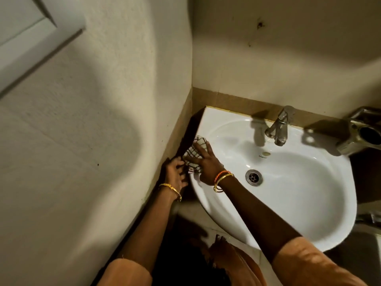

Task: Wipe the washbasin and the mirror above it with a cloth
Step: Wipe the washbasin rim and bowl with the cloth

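Note:
A white washbasin [299,182] is fixed in the corner, with a metal tap [278,129] at its back rim and a drain [254,177] in the bowl. A white cloth with dark checks [194,150] lies on the basin's left rim. My right hand [206,165] presses flat on the cloth, fingers spread over it. My left hand [176,174] is beside the rim's outer left edge, fingers touching the lower end of the cloth. No mirror shows in this view.
Cream walls meet in a corner just left of the basin, with a brown tile strip [237,102] behind it. A metal fitting [362,133] sticks out at the right. A pale frame edge [37,48] is at the upper left. Tiled floor lies below.

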